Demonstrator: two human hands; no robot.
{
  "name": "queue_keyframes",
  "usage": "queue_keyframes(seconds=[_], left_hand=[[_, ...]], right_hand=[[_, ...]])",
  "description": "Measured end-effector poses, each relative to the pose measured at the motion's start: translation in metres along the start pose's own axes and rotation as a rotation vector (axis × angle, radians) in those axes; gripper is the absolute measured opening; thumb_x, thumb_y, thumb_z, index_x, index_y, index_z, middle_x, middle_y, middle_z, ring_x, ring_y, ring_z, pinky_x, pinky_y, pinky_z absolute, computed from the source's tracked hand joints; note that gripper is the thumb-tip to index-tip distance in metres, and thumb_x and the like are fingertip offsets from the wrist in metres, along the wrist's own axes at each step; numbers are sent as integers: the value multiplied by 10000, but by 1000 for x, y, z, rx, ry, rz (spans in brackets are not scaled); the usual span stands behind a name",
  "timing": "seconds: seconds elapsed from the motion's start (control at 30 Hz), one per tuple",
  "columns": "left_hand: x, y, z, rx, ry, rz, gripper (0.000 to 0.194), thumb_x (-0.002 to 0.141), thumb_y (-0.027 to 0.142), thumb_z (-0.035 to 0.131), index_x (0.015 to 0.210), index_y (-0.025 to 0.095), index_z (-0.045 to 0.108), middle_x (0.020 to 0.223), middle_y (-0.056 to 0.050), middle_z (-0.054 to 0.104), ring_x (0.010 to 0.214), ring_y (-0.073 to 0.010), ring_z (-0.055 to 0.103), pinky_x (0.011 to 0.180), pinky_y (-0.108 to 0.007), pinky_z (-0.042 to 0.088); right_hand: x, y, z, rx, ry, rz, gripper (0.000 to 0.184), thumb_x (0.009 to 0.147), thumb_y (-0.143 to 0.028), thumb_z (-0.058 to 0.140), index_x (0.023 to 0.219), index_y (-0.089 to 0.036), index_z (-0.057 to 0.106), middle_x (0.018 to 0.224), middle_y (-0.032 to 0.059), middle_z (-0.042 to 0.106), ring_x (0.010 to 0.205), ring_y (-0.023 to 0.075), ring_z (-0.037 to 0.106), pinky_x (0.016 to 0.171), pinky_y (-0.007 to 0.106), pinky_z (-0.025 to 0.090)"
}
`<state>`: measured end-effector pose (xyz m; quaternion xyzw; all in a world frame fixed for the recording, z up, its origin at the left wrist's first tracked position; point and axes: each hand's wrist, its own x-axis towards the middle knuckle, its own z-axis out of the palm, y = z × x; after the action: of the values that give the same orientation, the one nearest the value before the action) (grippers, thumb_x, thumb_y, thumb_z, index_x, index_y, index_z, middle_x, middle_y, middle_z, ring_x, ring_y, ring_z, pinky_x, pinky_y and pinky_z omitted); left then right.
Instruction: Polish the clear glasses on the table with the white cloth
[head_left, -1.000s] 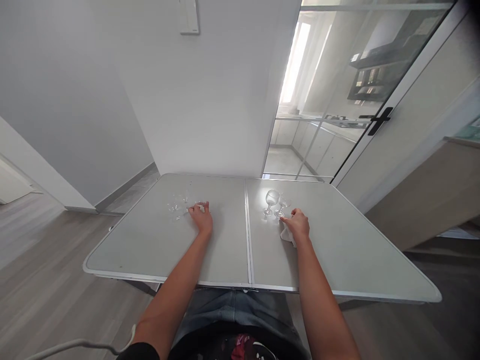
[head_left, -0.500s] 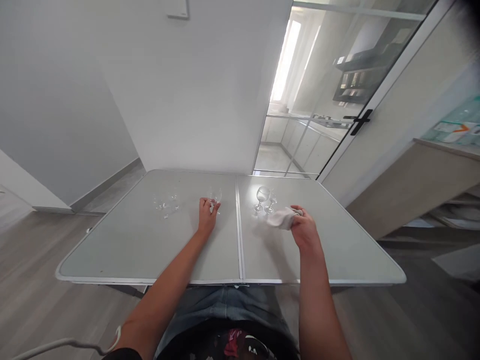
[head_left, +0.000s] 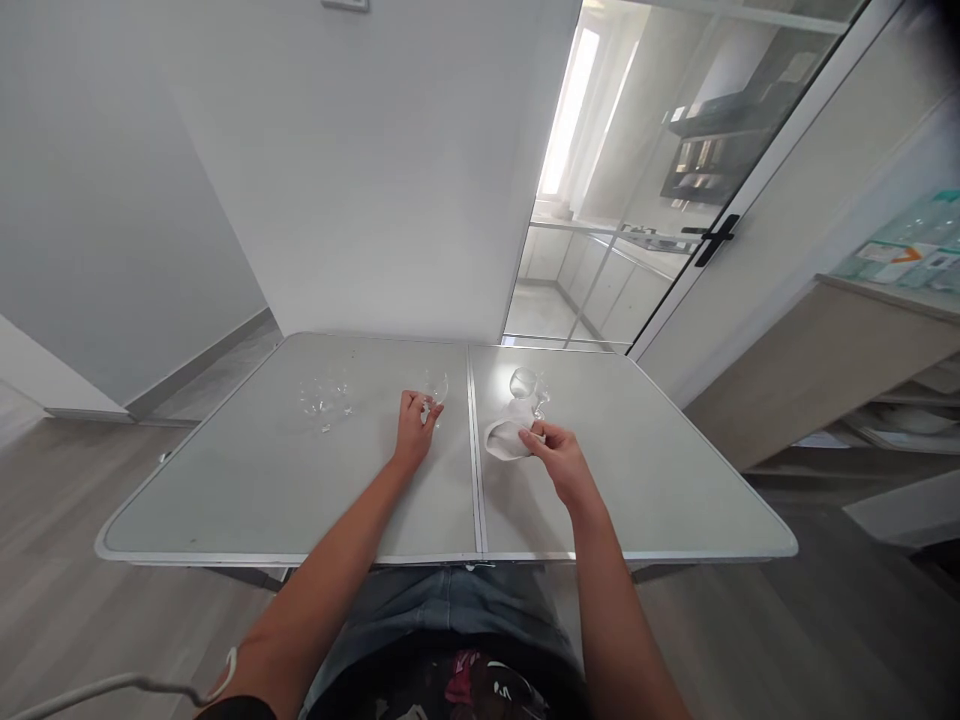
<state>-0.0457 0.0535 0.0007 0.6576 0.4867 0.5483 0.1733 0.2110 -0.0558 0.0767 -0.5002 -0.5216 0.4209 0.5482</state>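
My left hand (head_left: 414, 428) is closed round the stem of a small clear wine glass (head_left: 434, 390) that stands near the table's middle seam. My right hand (head_left: 559, 458) pinches a white cloth (head_left: 505, 438), which lies bunched on the table just right of the seam. Two clear stemmed glasses (head_left: 526, 388) stand right behind the cloth. Several more clear glasses (head_left: 322, 396) stand in a group on the left half of the grey folding table (head_left: 675, 470).
A white wall rises behind the table. A glass sliding door with a black handle (head_left: 714, 240) is at the back right. A wooden counter (head_left: 847, 350) with shelves stands to the right. Grey wood floor (head_left: 60, 470) surrounds the table.
My left hand carried one glass from the left group to the middle seam. My right hand lifted the cloth and brought it leftward, closer to the seam, in front of the two glasses.
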Motion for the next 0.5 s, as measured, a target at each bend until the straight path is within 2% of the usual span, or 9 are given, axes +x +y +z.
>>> queue_keyframes(seconds=[0.1,0.2,0.27,0.37,0.43,0.5], left_hand=[[0,0,1,-6,-4,2,182,946,400,578,938,218,592,1035,-62,494,851,-179,518,811,-327,483],[0,1,1,14,-9,-28,166,942,383,586,943,218,598,1041,-65,503,853,-181,527,809,-330,489],[0,2,1,21,-17,-43,153,937,369,592,939,216,599,1051,-69,508,854,-184,529,811,-336,491],[0,3,1,1,-28,-45,153,935,368,592,935,215,594,1055,-70,501,852,-184,521,809,-335,488],[-1,3,2,-19,-38,-52,155,934,372,594,930,216,593,1050,-71,495,851,-184,515,810,-332,485],[-1,4,2,-28,-46,-61,154,929,372,601,921,218,593,1041,-71,494,850,-186,512,816,-335,484]], right_hand=[[-8,-15,1,-330,10,-226,440,769,-541,754,600,-202,529,773,2,433,705,150,418,650,284,424],[-12,-28,3,-374,86,-319,411,836,-525,693,638,-208,524,764,-4,447,700,148,417,665,282,411],[-8,-28,6,-243,216,-250,408,881,-549,624,682,-215,501,687,-27,436,633,131,391,605,262,383],[6,-13,7,81,397,-42,411,857,-613,608,747,-230,504,618,-45,464,570,128,410,531,252,375],[16,3,5,229,391,137,427,789,-633,660,729,-235,517,573,-36,498,552,150,464,518,275,417],[20,18,1,283,300,262,461,773,-670,636,666,-237,519,530,-6,517,562,192,529,525,313,465]])
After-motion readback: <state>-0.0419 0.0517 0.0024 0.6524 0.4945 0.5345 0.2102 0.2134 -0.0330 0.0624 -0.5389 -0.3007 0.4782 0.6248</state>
